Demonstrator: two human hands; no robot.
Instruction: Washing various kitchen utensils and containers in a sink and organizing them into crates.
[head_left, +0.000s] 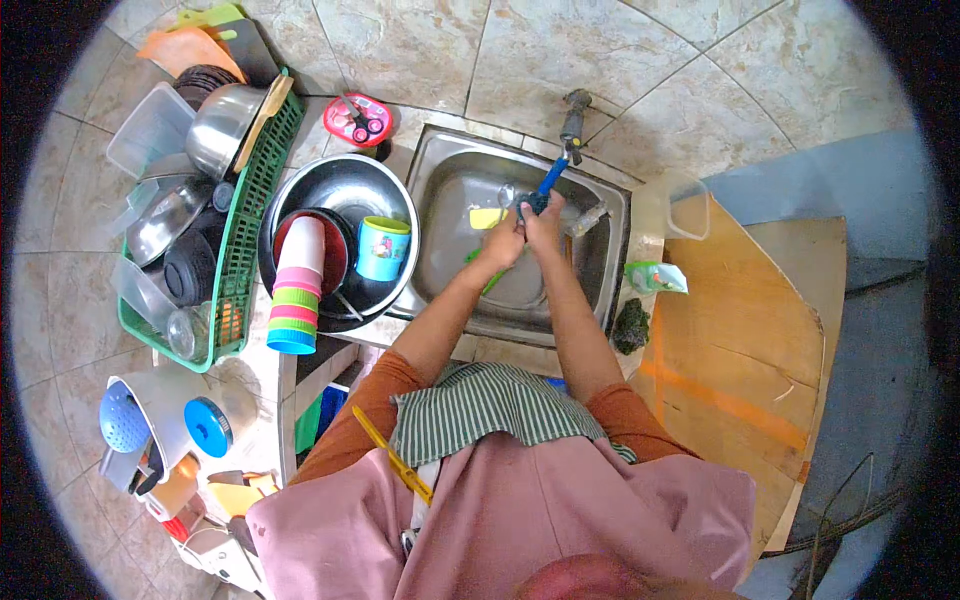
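Over the stainless steel sink, my left hand and my right hand meet just below the blue hose of the tap. My right hand is closed around a dark, textured bundle, perhaps a scouring pad. My left hand touches it from the left; its fingertips are hidden. A shiny spoon-like piece and a yellow piece show just beyond my left hand. Under my left wrist, a green utensil lies in the basin, partly covered.
Left of the sink, a large metal basin holds stacked cups and a blue mug. A green dish rack is full of bowls. Scissors lie on a pink container. At right are a dark scrubber and a packet.
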